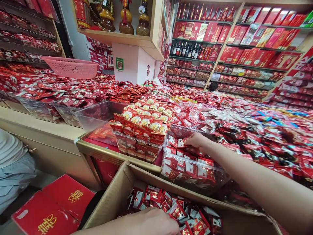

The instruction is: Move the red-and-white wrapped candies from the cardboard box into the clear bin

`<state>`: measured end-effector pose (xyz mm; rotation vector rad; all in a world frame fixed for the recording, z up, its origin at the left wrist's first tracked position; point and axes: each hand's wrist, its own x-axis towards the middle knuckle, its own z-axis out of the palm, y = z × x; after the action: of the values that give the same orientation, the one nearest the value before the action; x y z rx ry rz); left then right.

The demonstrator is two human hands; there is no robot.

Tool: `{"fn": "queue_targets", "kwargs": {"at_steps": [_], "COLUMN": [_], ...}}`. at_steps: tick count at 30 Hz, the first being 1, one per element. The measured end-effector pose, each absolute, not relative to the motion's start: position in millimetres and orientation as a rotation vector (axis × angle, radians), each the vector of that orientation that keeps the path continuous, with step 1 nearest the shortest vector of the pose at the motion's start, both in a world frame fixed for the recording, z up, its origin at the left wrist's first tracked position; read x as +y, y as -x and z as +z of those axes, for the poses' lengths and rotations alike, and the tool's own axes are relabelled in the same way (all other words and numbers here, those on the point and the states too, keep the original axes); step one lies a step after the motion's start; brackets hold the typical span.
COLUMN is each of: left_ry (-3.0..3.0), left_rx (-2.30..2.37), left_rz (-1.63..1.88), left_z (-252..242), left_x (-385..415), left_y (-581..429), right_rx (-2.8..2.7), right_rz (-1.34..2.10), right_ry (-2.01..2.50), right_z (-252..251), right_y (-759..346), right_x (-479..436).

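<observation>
My right hand [197, 142] reaches into a clear plastic bin [168, 163], its fingers closed on a small red-and-white candy packet [181, 143]. Rows of similar packets line that bin. Low in the view, my left hand [156, 222] rests over an open cardboard box [114, 192]. Loose red-and-white candy packets [177, 210] lie in the box, right beside this hand. Its fingers point down and are mostly hidden, so their grip does not show. Left of the bin stands a clear container stacked with durian packets [144, 122].
Heaps of wrapped sweets [256, 140] spread across the counter. A pink basket [70, 67] sits on the heap at the left, near a white box-shaped pillar [127, 65]. Red boxes [57, 202] with gold characters lie low at the left, near a person in light clothing [13, 163].
</observation>
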<state>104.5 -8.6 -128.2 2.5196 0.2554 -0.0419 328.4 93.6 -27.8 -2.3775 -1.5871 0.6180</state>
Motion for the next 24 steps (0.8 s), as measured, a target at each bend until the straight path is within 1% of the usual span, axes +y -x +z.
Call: {"fn": "queue_targets", "kwargs": {"at_steps": [6,11,17,20,24], "left_ry": [-2.55,-2.53,-2.619,-2.68,-2.695], "left_rx": [0.224,0.227,0.188,0.253,0.364], "left_rz": [-0.036,-0.035,0.058,0.01,-0.173], "left_z": [-126.9,-123.1,-123.5,-123.9,-123.8], "left_x": [-5.5,-4.6,-5.7,-6.6,-9.1], "left_y": [-98.1,-97.1,-92.4,-92.9,-97.2], "right_rx": [-1.824,-1.955,-2.058,-2.095,-2.051], "right_rz": [0.314,0.185,0.143,0.168,0.146], "right_ry": [2.45,2.383,2.263,2.219,2.179], "right_z": [-31.0,-29.2,-29.2,-34.8,-31.2], "right_y": [-333.2,-329.3,-326.9,-328.1,-328.7], "right_x": [99.7,99.2,98.6,100.5,103.4]}}
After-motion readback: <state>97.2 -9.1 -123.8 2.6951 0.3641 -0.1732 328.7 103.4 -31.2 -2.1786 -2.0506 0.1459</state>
